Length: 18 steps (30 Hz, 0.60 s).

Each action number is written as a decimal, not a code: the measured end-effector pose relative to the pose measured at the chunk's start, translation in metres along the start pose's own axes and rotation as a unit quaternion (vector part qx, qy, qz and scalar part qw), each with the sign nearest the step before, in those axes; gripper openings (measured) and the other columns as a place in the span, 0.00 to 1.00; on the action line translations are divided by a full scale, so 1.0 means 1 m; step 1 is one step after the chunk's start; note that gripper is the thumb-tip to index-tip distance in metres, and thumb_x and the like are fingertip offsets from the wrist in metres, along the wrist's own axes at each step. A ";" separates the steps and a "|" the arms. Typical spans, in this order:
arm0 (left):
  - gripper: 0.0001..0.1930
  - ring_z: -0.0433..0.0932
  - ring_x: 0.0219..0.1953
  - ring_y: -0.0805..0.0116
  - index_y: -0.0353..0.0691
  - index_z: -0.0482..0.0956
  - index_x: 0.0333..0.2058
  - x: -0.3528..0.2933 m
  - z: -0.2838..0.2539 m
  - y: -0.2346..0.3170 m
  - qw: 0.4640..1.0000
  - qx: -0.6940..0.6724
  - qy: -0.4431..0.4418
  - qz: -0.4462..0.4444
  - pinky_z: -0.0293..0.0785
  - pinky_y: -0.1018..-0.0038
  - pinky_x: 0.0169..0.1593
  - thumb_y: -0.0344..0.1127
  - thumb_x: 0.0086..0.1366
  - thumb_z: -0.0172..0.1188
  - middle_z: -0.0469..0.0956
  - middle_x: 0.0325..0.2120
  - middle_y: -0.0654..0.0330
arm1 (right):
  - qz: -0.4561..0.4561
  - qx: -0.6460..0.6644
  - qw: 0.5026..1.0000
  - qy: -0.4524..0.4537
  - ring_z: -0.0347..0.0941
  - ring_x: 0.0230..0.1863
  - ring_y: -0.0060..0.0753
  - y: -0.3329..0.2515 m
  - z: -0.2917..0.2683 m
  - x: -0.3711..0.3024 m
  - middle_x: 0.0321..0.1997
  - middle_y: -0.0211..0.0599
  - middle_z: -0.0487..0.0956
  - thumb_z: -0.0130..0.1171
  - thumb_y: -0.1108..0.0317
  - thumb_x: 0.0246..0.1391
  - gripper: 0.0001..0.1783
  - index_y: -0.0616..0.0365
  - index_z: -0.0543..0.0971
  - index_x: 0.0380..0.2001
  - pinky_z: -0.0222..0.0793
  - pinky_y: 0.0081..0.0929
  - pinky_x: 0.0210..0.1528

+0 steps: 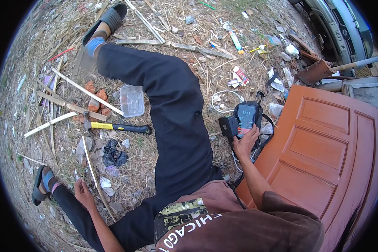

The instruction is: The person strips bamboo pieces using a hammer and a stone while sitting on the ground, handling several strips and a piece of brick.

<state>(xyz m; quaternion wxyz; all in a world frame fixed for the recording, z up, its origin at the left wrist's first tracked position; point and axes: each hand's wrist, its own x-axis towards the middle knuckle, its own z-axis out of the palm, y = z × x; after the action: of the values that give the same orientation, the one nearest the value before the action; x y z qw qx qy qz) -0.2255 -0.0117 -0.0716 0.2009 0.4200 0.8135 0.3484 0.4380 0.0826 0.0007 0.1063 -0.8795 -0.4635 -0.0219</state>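
Observation:
My right hand (246, 143) is at the lower end of a lit smartphone (245, 115), its fingers closed on that edge. The phone rests against a black bag (258, 115) with straps, and a small black box-shaped device (228, 127) touches its left side. My left hand (84, 193) hangs over my left leg with the fingers curled together. A small white stick (76, 173), perhaps a cigarette, shows at its fingertips. Left of my right leg lies a hammer (119, 127) with a yellow and black handle, beside a clear plastic tub (132, 101).
A brown panelled door (317, 147) lies at my right. Wooden strips (88, 92), broken brick (95, 97), a crumpled black plastic bag (114, 153) and litter cover the dry-grass ground. A white cable (217, 101) loops by the bag. A parked vehicle (338, 29) stands far right.

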 end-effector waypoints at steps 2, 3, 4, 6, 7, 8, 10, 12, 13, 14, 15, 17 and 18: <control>0.07 0.71 0.30 0.80 0.32 0.79 0.44 -0.001 -0.002 -0.004 1.000 0.000 0.003 0.005 0.70 0.80 0.33 0.29 0.71 0.58 0.77 0.32 0.64 | 0.002 -0.004 1.000 -0.007 0.56 0.65 0.68 -0.002 -0.001 0.000 0.67 0.62 0.54 0.75 0.67 0.40 0.56 0.69 0.50 0.67 0.54 0.53 0.66; 0.08 0.71 0.30 0.80 0.32 0.79 0.44 -0.002 -0.001 -0.002 1.000 0.003 0.002 0.004 0.69 0.80 0.33 0.29 0.71 0.58 0.77 0.32 0.64 | 0.000 -0.003 1.000 -0.004 0.56 0.65 0.68 -0.001 -0.001 0.000 0.67 0.62 0.54 0.75 0.67 0.41 0.56 0.69 0.50 0.67 0.54 0.53 0.66; 0.08 0.71 0.30 0.80 0.32 0.80 0.45 -0.002 -0.001 0.001 1.000 0.005 0.001 0.004 0.69 0.80 0.33 0.29 0.71 0.59 0.77 0.32 0.64 | -0.001 -0.003 1.000 -0.001 0.56 0.65 0.68 0.001 0.000 0.000 0.67 0.62 0.54 0.74 0.67 0.41 0.56 0.69 0.50 0.67 0.54 0.53 0.66; 0.08 0.71 0.29 0.80 0.32 0.80 0.45 -0.001 -0.001 0.005 1.000 0.008 -0.004 -0.002 0.69 0.80 0.33 0.29 0.70 0.59 0.77 0.31 0.64 | -0.002 -0.003 1.000 0.003 0.56 0.65 0.68 0.002 0.002 0.000 0.67 0.62 0.54 0.74 0.66 0.41 0.57 0.69 0.50 0.68 0.54 0.53 0.65; 0.08 0.71 0.29 0.80 0.32 0.80 0.44 -0.001 -0.002 0.006 1.000 0.009 -0.006 -0.004 0.69 0.80 0.32 0.29 0.70 0.59 0.77 0.31 0.64 | 0.000 -0.003 1.000 0.004 0.56 0.65 0.68 0.002 0.002 0.000 0.67 0.61 0.54 0.74 0.66 0.41 0.57 0.69 0.50 0.68 0.54 0.53 0.65; 0.08 0.71 0.29 0.80 0.32 0.80 0.44 -0.001 -0.002 0.005 1.000 0.012 -0.004 -0.002 0.68 0.80 0.32 0.29 0.70 0.59 0.77 0.31 0.64 | 0.001 -0.004 1.000 0.004 0.55 0.65 0.68 0.002 0.003 0.000 0.67 0.61 0.54 0.74 0.66 0.41 0.57 0.69 0.50 0.68 0.54 0.53 0.65; 0.08 0.70 0.28 0.80 0.32 0.80 0.44 0.000 -0.002 0.002 1.000 0.017 0.002 0.002 0.68 0.80 0.31 0.29 0.70 0.60 0.77 0.30 0.64 | 0.008 -0.004 1.000 0.000 0.55 0.65 0.68 -0.001 0.001 0.000 0.67 0.61 0.54 0.74 0.66 0.41 0.57 0.68 0.50 0.68 0.54 0.53 0.65; 0.08 0.70 0.28 0.80 0.32 0.80 0.44 0.000 -0.003 0.000 1.000 0.014 0.001 -0.003 0.67 0.80 0.31 0.29 0.70 0.60 0.77 0.30 0.64 | 0.010 -0.005 1.000 0.000 0.55 0.65 0.68 -0.002 0.001 0.000 0.67 0.61 0.54 0.74 0.66 0.41 0.57 0.68 0.50 0.68 0.54 0.53 0.65; 0.08 0.70 0.27 0.80 0.32 0.80 0.44 0.000 -0.003 -0.001 1.000 0.012 0.000 -0.006 0.67 0.80 0.30 0.29 0.70 0.60 0.77 0.30 0.64 | 0.008 -0.005 1.000 0.001 0.55 0.65 0.68 -0.001 0.002 0.000 0.67 0.61 0.54 0.74 0.66 0.41 0.57 0.68 0.50 0.68 0.54 0.53 0.65; 0.09 0.69 0.28 0.80 0.33 0.80 0.44 0.000 -0.002 -0.001 1.000 0.010 0.002 -0.004 0.66 0.80 0.31 0.31 0.70 0.60 0.76 0.29 0.65 | 0.007 -0.005 1.000 0.003 0.55 0.65 0.68 -0.001 0.002 0.000 0.67 0.61 0.53 0.74 0.66 0.41 0.57 0.68 0.49 0.68 0.54 0.54 0.65; 0.09 0.69 0.28 0.81 0.33 0.80 0.44 0.000 -0.001 0.001 1.000 0.007 0.004 -0.003 0.66 0.81 0.31 0.34 0.71 0.60 0.75 0.28 0.66 | 0.010 -0.007 1.000 -0.001 0.55 0.65 0.68 -0.001 0.002 0.000 0.68 0.61 0.53 0.74 0.66 0.41 0.57 0.68 0.49 0.68 0.55 0.54 0.65; 0.11 0.69 0.29 0.82 0.33 0.80 0.44 0.000 0.001 0.001 1.000 0.000 0.010 0.004 0.66 0.81 0.33 0.35 0.72 0.60 0.75 0.27 0.67 | 0.016 -0.012 1.000 -0.009 0.55 0.65 0.68 -0.001 0.001 0.000 0.68 0.61 0.53 0.74 0.66 0.41 0.57 0.68 0.49 0.68 0.55 0.55 0.65; 0.11 0.69 0.29 0.82 0.33 0.80 0.44 0.001 0.002 -0.001 1.000 -0.005 0.015 0.009 0.67 0.81 0.33 0.35 0.72 0.60 0.75 0.27 0.67 | 0.016 -0.013 1.000 -0.008 0.55 0.65 0.68 -0.001 0.001 0.000 0.68 0.61 0.53 0.74 0.66 0.41 0.57 0.68 0.49 0.68 0.55 0.55 0.65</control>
<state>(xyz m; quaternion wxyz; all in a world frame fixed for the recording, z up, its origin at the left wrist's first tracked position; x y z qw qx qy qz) -0.2252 -0.0109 -0.0737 0.1880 0.4209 0.8107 0.3608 0.4368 0.0838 0.0000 0.0912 -0.8883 -0.4498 -0.0187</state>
